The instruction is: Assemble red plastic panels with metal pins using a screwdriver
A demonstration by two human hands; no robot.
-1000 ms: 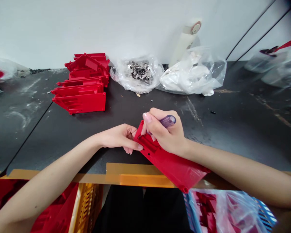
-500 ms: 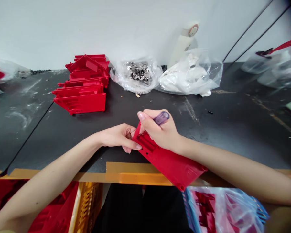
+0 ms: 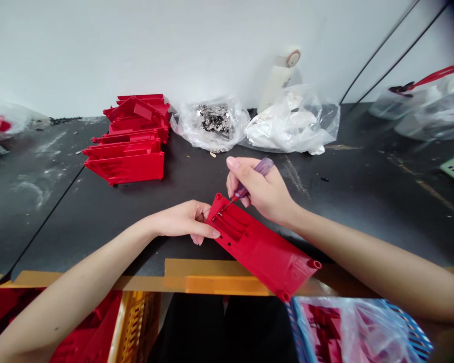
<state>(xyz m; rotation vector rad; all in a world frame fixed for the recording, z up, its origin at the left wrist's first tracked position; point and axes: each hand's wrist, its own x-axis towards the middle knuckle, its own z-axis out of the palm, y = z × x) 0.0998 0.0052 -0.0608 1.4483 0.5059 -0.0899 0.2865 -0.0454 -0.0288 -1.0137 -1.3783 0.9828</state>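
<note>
A red plastic panel (image 3: 267, 254) lies slantwise at the table's front edge, its near right corner sticking out over the taped rim. My left hand (image 3: 196, 222) grips its far left end, thumb on top and fingers curled beneath. In my right hand (image 3: 263, 189) is a screwdriver (image 3: 241, 191) with a clear purple handle. Its thin shaft slants down to the left, and the tip is at small metal parts (image 3: 217, 216) by the panel's slotted recess. Whether the tip touches them I cannot tell.
Several red panels (image 3: 126, 166) stand stacked at the back left. Behind are a bag of small metal parts (image 3: 214, 118) and a bag of white pieces (image 3: 287, 123). Below the edge stand a yellow crate (image 3: 138, 322) and a blue crate (image 3: 412, 333), both with red parts.
My right hand has lifted up and to the right, uncovering the recess and the screwdriver's shaft. My left hand keeps its hold on the panel. The whole view has shifted slightly.
</note>
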